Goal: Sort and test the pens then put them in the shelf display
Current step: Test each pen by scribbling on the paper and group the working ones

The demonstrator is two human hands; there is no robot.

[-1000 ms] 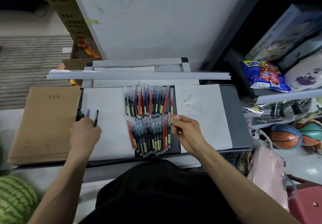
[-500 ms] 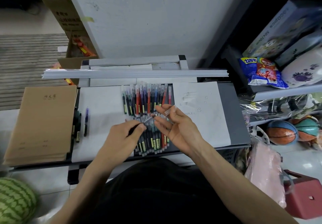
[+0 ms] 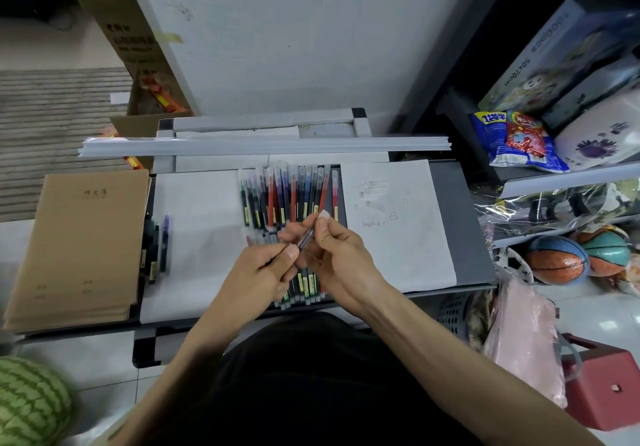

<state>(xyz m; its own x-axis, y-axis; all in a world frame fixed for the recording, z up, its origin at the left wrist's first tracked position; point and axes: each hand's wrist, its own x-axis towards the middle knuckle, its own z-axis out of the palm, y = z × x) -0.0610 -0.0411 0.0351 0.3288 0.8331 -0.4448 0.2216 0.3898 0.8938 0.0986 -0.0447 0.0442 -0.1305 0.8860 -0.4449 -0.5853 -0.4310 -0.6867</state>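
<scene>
Both hands hold one pen [image 3: 307, 237] above the middle of the dark tray [image 3: 464, 223]. My left hand [image 3: 263, 272] grips its lower end and my right hand [image 3: 337, 255] pinches its upper, capped end. Behind the hands lies a far row of pens [image 3: 287, 196] with red, blue and dark barrels. A near row of pens [image 3: 304, 284] is partly hidden under my hands. Three sorted pens [image 3: 157, 248] lie apart at the tray's left side. To the right is a white test sheet [image 3: 398, 223] with faint scribbles.
A stack of brown notebooks [image 3: 79, 244] lies at the left. Long white strips [image 3: 263, 145] cross behind the tray. Shelves at the right hold snack bags [image 3: 516, 140], boxes and balls [image 3: 557, 260]. A watermelon [image 3: 27, 400] and a red stool [image 3: 606, 390] stand on the floor.
My left hand left the sorted pens at the left and came to the middle. My right hand lifted a pen from the near row, and both hands now hold it.
</scene>
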